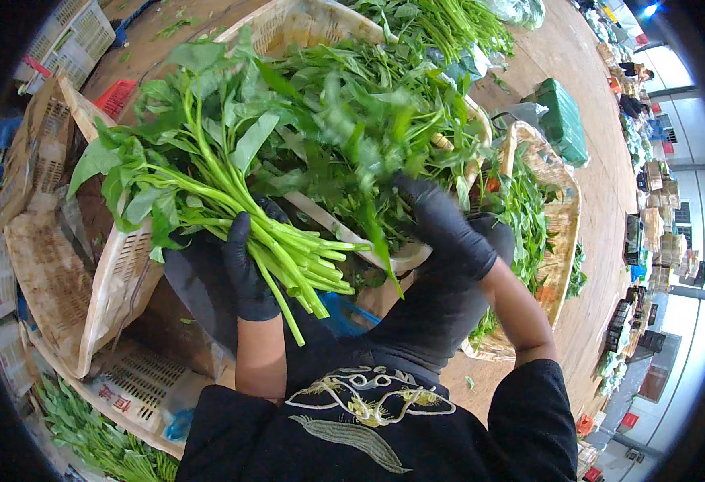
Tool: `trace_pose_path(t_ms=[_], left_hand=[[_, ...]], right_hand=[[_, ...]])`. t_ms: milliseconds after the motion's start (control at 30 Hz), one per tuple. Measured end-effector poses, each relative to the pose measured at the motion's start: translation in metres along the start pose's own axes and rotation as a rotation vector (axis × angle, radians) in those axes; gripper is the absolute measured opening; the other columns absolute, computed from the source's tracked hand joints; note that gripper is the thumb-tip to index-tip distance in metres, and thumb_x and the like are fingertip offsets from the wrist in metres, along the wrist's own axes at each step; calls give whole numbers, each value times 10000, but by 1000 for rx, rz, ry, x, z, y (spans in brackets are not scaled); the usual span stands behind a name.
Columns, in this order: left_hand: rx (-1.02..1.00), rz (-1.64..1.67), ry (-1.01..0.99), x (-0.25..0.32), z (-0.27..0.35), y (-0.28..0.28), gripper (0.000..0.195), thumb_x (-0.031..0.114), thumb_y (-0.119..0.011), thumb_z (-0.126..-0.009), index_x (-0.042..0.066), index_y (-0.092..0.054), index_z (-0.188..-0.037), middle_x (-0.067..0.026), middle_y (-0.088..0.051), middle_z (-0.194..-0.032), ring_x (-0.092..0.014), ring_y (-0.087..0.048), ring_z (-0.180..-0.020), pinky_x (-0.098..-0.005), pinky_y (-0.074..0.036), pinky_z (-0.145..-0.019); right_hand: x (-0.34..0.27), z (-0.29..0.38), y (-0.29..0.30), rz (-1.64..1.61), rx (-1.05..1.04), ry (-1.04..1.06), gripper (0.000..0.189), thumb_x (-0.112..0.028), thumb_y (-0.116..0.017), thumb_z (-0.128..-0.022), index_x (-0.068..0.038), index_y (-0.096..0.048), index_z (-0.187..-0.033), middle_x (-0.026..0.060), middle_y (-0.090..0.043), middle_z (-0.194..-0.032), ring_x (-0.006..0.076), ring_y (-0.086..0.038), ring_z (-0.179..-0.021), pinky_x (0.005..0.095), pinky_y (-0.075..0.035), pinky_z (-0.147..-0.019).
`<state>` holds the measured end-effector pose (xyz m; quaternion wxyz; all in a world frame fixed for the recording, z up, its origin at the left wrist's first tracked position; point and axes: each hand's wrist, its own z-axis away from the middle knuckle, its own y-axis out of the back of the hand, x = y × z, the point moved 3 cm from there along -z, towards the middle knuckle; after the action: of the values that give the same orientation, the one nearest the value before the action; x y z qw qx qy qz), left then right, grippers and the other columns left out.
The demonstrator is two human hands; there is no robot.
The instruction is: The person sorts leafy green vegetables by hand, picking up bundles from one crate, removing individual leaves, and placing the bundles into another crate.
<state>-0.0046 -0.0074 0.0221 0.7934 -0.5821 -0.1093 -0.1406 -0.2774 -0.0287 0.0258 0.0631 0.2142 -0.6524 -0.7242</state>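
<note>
My left hand (252,271), in a black glove, grips a bunch of water spinach (268,232); the cut stems point to the lower right and the leaves to the upper left. My right hand (440,220), also gloved in black, is over the near right rim of a plastic crate (322,220) heaped with loose leafy greens (346,114). Blurred leaves and a long leaf lie by its fingers, which are partly hidden, so I cannot tell whether it holds them. The crate stands just in front of my knees.
To the right stands another crate (563,241) of greens, with a green container (560,123) beyond it. Stained crates (96,301) lie at the left, with more greens (81,416) below them. Cut bunches (449,27) rest at the top. Two people are far off at the right.
</note>
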Motion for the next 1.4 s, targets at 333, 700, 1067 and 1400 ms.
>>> trace_pose_path(t_ms=[333, 700, 1067, 1400], left_hand=[[-102, -118, -101, 17, 11, -17, 391, 235, -499, -798, -2, -409, -1097, -75, -435, -951, -178, -397, -859, -298, -337, -791], [-237, -21, -58, 17, 0, -5, 409, 236, -523, -771, -9, -415, -1080, -81, -449, -946, -179, -408, -838, -300, -344, -775], [-126, -21, -34, 12, 6, -14, 398, 213, -523, -778, 0, -407, -1093, -77, -448, -928, -175, -416, -838, -295, -349, -774], [-123, -25, -4, 10, 8, -13, 397, 205, -548, -773, -12, -432, -1084, -82, -493, -919, -193, -457, -834, -317, -379, -772]], right_hand=[[37, -5, -36, -323, 59, -352, 174, -174, -561, -728, -75, -605, -864, 166, -586, -792, 341, -566, -741, 392, -459, -635], [37, -32, -25, -71, 115, -257, 172, -195, -571, -750, -51, -586, -842, 166, -595, -807, 340, -571, -710, 378, -469, -630], [47, 5, 82, -74, 473, -172, 172, -135, -591, -725, -92, -624, -889, 97, -611, -931, 279, -596, -776, 335, -477, -666], [52, 3, 145, -187, 45, -230, 193, -135, -552, -798, -8, -599, -936, 86, -628, -771, 143, -585, -697, 270, -455, -639]])
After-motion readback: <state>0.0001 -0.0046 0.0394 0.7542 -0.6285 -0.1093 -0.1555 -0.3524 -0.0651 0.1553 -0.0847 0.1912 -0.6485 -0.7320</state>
